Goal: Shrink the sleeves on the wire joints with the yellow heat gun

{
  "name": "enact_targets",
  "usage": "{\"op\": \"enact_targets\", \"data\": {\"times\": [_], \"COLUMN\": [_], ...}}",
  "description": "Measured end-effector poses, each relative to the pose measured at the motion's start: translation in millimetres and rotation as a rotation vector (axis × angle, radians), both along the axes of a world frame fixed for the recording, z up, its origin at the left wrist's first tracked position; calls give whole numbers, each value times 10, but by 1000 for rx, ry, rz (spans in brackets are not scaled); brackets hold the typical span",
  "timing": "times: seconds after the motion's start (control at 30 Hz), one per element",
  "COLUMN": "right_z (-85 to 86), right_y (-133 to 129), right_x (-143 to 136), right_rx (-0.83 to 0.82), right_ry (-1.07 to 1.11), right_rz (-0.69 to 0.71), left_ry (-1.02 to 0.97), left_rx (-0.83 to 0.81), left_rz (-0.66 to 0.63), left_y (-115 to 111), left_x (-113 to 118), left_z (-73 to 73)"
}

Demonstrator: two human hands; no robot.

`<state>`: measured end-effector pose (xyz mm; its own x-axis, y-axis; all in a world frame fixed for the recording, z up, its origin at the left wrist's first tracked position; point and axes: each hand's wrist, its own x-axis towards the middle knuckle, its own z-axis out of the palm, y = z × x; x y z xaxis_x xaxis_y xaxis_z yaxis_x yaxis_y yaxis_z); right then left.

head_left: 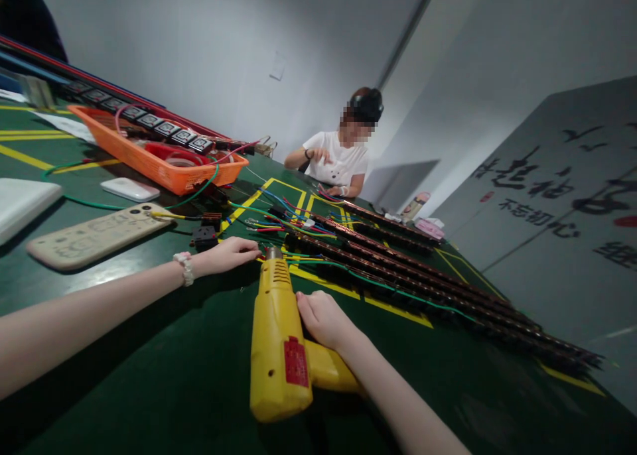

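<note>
A yellow heat gun with a red label lies in front of me, its metal nozzle pointing away. My right hand is wrapped around it where body and handle meet. Just left of the nozzle, my left hand, with a pale scrunchie at the wrist, pinches the ends of thin coloured wires. These wires run right, past the nozzle, to long dark strips with coppery rows. My fingers partly cover the wire ends. A black socket block sits beside my left hand.
An orange basket of parts and cables stands at the back left. Nearer are a phone in a beige case, a white mouse-shaped object and a white box. Across the green table sits another person, hands near wires.
</note>
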<state>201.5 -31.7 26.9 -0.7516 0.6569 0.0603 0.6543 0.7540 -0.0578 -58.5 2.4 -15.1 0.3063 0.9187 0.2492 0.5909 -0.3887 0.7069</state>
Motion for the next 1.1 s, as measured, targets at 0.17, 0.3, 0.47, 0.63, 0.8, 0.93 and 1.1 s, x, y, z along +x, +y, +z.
{"op": "enact_targets", "data": {"times": [0.17, 0.3, 0.47, 0.63, 0.8, 0.93, 1.1], "right_z": [1, -4, 4, 57, 71, 68, 79], "right_y": [34, -9, -51, -73, -71, -69, -123], "right_x": [197, 376, 610, 769, 823, 825, 771], "right_rx": [-38, -26, -46, -80, -89, -104, -114], "right_ry": [46, 81, 117, 183, 204, 208, 205], "right_rz": [-75, -162, -261, -380, -441, -444, -426], "left_ry": [-16, -31, -20, -7, -13, -32, -46], "left_rx": [-35, -45, -35, -32, -15, -14, -8], "left_rz": [17, 22, 18, 27, 24, 25, 53], "left_y": [-21, -32, -29, -36, -14, 8, 11], "left_x": [15, 25, 15, 14, 8, 0, -7], "left_z": [29, 46, 46, 57, 34, 12, 5]}}
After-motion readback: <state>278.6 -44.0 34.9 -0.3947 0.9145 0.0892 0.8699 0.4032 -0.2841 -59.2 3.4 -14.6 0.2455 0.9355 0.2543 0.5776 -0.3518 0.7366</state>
